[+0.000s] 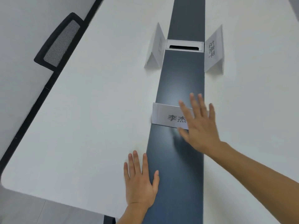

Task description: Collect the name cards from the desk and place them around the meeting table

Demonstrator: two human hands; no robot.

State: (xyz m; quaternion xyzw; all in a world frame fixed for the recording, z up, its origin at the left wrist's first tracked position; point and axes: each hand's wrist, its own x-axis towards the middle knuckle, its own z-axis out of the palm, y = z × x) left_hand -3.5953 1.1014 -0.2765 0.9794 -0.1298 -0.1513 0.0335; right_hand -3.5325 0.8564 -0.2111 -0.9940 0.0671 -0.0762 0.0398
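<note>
Lowest in the frame, the left hand [140, 183] lies flat with fingers spread, half on the white table [84, 113] and half on its dark centre strip [179, 167]. Right of centre, the right hand [199, 125] is open too, fingers spread, over the right end of a card [168, 116] that stands across the strip; whether it touches the card I cannot tell. Two more cards stand upper right, a left card [155, 47] and a right card [214, 49], flanking a cable box [184, 46]. At upper left, a mesh chair [59, 42] sits at the table edge.
</note>
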